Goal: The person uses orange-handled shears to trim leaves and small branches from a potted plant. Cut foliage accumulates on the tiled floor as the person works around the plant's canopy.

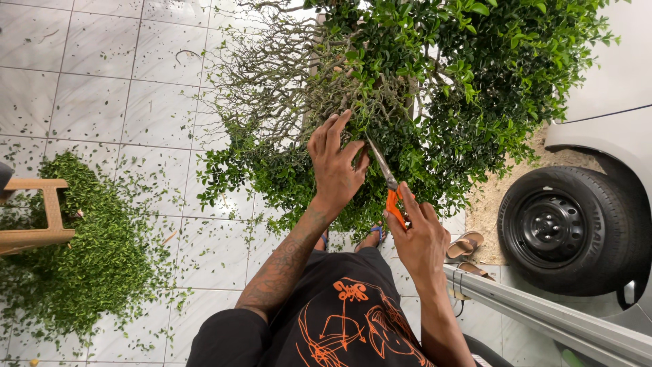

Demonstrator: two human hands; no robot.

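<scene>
shrub (435, 88) twigs steadied by left hand (334, 163), right hand (420, 234) grip closed on orange-handled shears (388, 187) (no pot visible).

Shears (387, 183): dull grey metal blades, smooth; glossy orange plastic grips, held in the right hand (418, 234).
Shrub (407, 88): small waxy green leaves with a slight sheen; bare twigs grey, rough and woody, under the left hand (334, 166).
Floor (102, 88): glazed pale marbled tile, glossy, with thin grout lines.
Clippings pile (88, 251): loose matt green leaf litter.
Stool (41, 217): plain light wood, smooth, unvarnished look.
Shirt (339, 312): black matt cloth with orange print.
Tyre (574, 228): matt black rubber; wheel of black painted metal.
Rail (543, 312): brushed grey metal, smooth.
</scene>
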